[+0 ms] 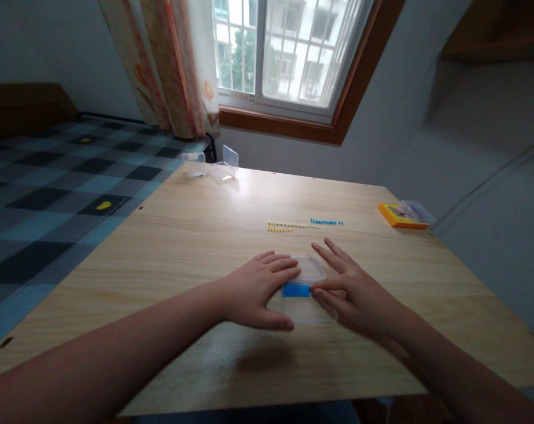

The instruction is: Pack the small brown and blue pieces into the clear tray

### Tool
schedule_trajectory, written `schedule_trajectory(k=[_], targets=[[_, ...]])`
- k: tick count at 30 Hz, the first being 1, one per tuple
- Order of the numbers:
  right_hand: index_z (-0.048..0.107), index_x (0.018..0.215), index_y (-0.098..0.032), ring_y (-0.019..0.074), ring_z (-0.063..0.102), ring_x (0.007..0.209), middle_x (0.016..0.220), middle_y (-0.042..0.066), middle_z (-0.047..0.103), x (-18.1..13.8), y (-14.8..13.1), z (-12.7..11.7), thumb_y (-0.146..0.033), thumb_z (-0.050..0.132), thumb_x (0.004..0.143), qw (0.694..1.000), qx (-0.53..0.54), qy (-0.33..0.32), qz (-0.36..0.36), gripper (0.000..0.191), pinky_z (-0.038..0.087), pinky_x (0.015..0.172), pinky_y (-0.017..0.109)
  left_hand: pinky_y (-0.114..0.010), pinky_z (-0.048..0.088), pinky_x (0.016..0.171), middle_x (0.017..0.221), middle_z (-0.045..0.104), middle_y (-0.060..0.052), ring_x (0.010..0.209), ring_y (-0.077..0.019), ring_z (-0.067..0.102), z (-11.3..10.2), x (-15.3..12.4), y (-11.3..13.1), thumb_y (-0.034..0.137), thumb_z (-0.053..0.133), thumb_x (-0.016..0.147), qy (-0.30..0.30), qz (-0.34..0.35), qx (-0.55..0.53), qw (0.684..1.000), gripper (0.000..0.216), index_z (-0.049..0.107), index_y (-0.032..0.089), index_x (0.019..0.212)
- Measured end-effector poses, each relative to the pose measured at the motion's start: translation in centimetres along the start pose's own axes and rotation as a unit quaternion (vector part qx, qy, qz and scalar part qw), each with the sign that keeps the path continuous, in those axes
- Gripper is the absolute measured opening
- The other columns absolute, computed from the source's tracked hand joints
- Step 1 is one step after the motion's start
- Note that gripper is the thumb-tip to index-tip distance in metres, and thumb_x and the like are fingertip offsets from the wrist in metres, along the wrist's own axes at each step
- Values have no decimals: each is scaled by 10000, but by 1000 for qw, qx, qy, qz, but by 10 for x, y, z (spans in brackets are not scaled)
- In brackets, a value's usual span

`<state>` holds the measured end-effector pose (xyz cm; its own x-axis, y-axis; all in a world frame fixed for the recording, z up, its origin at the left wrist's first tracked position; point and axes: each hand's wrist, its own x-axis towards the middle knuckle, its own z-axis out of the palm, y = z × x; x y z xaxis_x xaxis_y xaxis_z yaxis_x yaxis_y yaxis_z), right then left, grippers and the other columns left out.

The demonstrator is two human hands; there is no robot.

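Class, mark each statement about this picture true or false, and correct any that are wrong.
1. The left hand is at the left side of the clear plastic case. True.
2. The right hand is clenched in a fist. False: the right hand has some fingers extended, its fingertips by the right end of the blue strip.
3. The orange box is near the right edge of the table. True.
4. Beyond the hands, the yellow pieces reach farther right than the blue ones. False: the small blue pieces reach farther right.
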<state>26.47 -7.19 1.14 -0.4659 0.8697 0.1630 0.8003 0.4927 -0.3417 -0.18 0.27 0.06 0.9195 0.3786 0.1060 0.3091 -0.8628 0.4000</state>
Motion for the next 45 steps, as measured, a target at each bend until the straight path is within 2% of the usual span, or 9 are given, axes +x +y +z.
schedule_trajectory(k=[4, 8, 13, 22, 27, 32, 40, 45], targets=[[844, 1044, -345, 375, 161, 1600, 1694, 37, 324, 0, 1, 0, -325, 643, 980, 1000, -7, 14, -5, 212, 284, 1214, 701, -596, 259, 1245, 1587, 473, -215, 1473, -410, 439, 0, 0, 0, 775, 678, 805, -2, -1, 0, 1000, 987, 483, 144, 1538], [855, 961, -343, 386, 187, 1593, 1687, 29, 335, -1, 1, -3, -281, 651, 957, 999, -6, 34, -10, 213, 287, 1201, 716, -594, 250, 1251, 1594, 470, -202, 1475, -413, 436, 0, -1, 0, 752, 705, 798, -4, -4, -2, 1000, 981, 480, 155, 1543], [853, 883, -334, 382, 178, 1596, 1694, -2, 313, -1, -3, -7, -243, 666, 932, 1000, -11, 14, -16, 214, 256, 1211, 715, -589, 250, 1252, 1599, 464, -199, 1478, -407, 433, 1, -1, -1, 756, 705, 794, -2, -4, 2, 1000, 984, 476, 162, 1545], [851, 975, -350, 379, 194, 1593, 1686, 17, 340, 0, -1, -2, -277, 658, 954, 1000, -23, 15, -10, 208, 291, 1208, 695, -608, 255, 1245, 1594, 462, -218, 1477, -408, 434, 1, 0, 0, 763, 695, 799, -4, -2, 3, 1000, 1006, 478, 120, 1542], [858, 939, -325, 398, 223, 1582, 1677, 25, 363, 0, -2, -3, -255, 671, 936, 999, -20, 25, -5, 200, 297, 1205, 701, -599, 256, 1246, 1594, 467, -205, 1478, -400, 436, 1, 0, 0, 757, 708, 791, -2, -4, 0, 1000, 992, 481, 150, 1542], [856, 932, -310, 381, 204, 1591, 1675, 35, 368, 1, -4, -3, -258, 651, 950, 1000, -14, 4, 0, 212, 297, 1212, 688, -607, 252, 1245, 1587, 472, -217, 1473, -416, 438, 0, 0, 0, 763, 699, 796, 2, -4, -9, 1000, 993, 491, 131, 1533], [850, 911, -300, 361, 210, 1593, 1673, 20, 373, 1, -2, -2, -256, 649, 951, 1000, -3, 12, 1, 210, 307, 1220, 679, -608, 256, 1242, 1586, 476, -209, 1470, -416, 441, 0, 0, 1, 776, 694, 792, 5, -2, -12, 1000, 986, 491, 160, 1535], [848, 927, -302, 350, 237, 1587, 1670, 17, 379, -1, -2, -1, -251, 663, 940, 1000, 17, 15, 10, 193, 321, 1226, 655, -603, 249, 1247, 1588, 472, -216, 1473, -417, 437, -1, 0, 1, 761, 698, 799, -2, -4, -7, 1000, 990, 487, 134, 1535]])
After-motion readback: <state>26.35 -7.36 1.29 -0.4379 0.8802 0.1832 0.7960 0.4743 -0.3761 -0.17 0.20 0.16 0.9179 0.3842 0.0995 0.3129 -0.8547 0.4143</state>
